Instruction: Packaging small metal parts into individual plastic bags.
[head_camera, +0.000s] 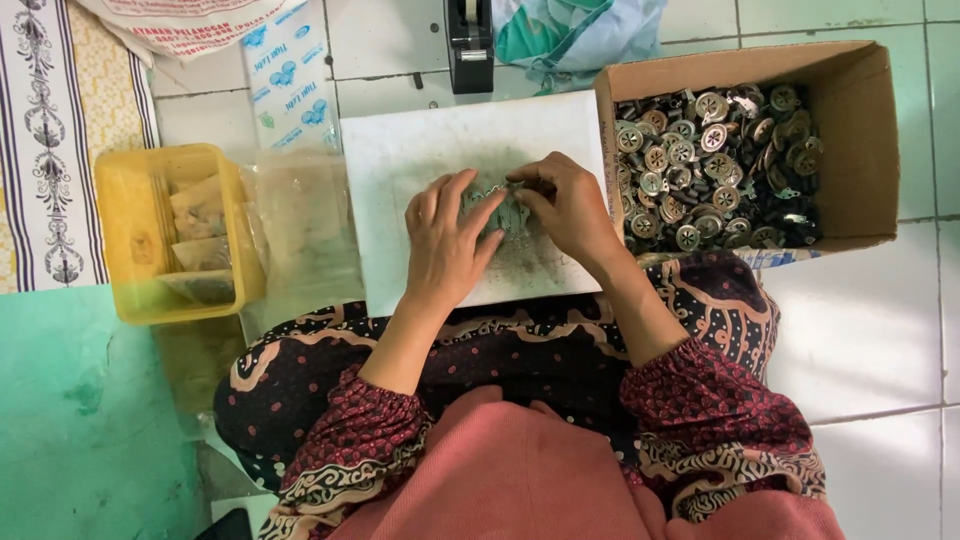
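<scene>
Tiled floor, cardboard box (860, 150) of round metal parts (715, 165), yellow tub (120, 250)

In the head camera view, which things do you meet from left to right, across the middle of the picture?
Yellow plastic tub → clear plastic bags → left hand → right hand → cardboard box holding round metal parts.

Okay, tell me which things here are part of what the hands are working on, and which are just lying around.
In use:
left hand
right hand
small metal parts between the hands
white board
cardboard box of round metal parts

Lying about:
yellow tub of packets
tape dispenser
clear plastic bags
</scene>
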